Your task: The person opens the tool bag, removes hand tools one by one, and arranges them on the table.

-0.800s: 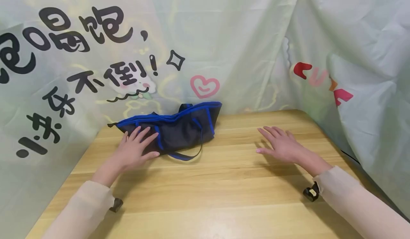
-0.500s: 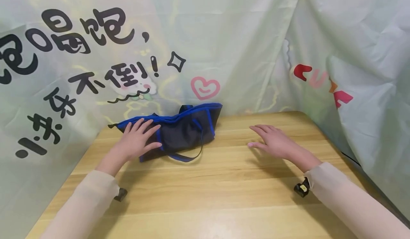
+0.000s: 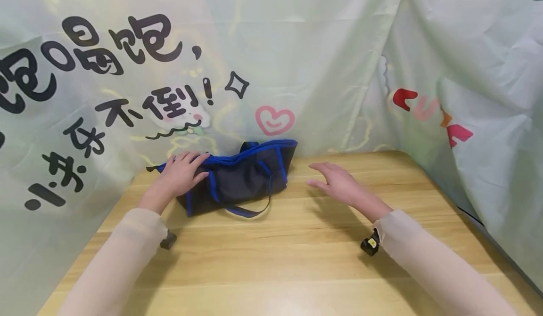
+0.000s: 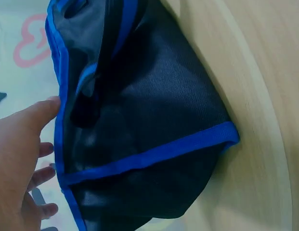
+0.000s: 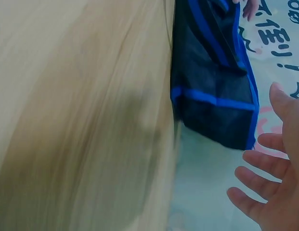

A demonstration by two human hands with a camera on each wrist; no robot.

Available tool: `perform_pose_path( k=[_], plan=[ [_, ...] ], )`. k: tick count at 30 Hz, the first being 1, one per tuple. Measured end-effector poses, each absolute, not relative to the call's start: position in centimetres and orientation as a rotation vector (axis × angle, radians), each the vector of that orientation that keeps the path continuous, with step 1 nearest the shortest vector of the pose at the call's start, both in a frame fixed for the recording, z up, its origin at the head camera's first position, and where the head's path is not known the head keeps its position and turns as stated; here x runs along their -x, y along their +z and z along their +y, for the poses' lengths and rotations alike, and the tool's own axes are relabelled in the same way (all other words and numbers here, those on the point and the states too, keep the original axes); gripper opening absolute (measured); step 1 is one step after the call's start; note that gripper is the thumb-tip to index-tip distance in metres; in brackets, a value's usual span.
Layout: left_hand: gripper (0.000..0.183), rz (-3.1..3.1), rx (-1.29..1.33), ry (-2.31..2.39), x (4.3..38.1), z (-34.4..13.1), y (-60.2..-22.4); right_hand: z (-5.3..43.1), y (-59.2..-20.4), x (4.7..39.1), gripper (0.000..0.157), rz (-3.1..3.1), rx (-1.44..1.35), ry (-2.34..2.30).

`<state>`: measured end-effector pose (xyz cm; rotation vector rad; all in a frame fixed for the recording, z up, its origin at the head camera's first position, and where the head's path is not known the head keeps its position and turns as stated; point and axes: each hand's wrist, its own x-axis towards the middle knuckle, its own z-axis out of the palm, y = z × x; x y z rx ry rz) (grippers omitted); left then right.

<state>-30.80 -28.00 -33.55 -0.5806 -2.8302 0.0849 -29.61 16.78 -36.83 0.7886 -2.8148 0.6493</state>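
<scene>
A dark tote bag [image 3: 246, 179] with blue trim lies slumped at the back of the table, one looped strap [image 3: 250, 211] hanging down its front. Over its left end is my left hand [image 3: 180, 177], fingers spread near the top edge and hiding that part of the bag. In the left wrist view, the thumb [image 4: 45, 111] meets or nearly meets the blue edging; I cannot tell if it touches. My right hand [image 3: 337, 184] hovers to the right of the bag, apart from it, with fingers extended. The right wrist view shows the bag's end [image 5: 216, 120] beside those relaxed fingers [image 5: 265, 166].
The wooden table [image 3: 263, 259] runs back to a printed cloth [image 3: 314, 71] with dark lettering and a pink heart. Another cloth [image 3: 479, 94] hangs along the right side. A small dark device [image 3: 370, 243] sits at the right wrist.
My left hand has moved slightly up toward the bag's top edge. The right hand has come left, closer to the bag's right end. The bag looks unchanged.
</scene>
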Motion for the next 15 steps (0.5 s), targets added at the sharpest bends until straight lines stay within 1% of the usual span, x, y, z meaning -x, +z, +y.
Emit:
perform_pose_path(
  k=[9,15],
  plan=[
    [0.044,-2.802,0.5,0.026,32.5,-28.6,-33.7,13.0,-38.0,30.5,0.056,-2.76,-0.85,0.76],
    [0.036,-2.782,0.497,0.014,32.9,-28.6,-33.5,11.2,-38.1,31.0,0.058,-2.767,-0.835,0.856]
  ],
)
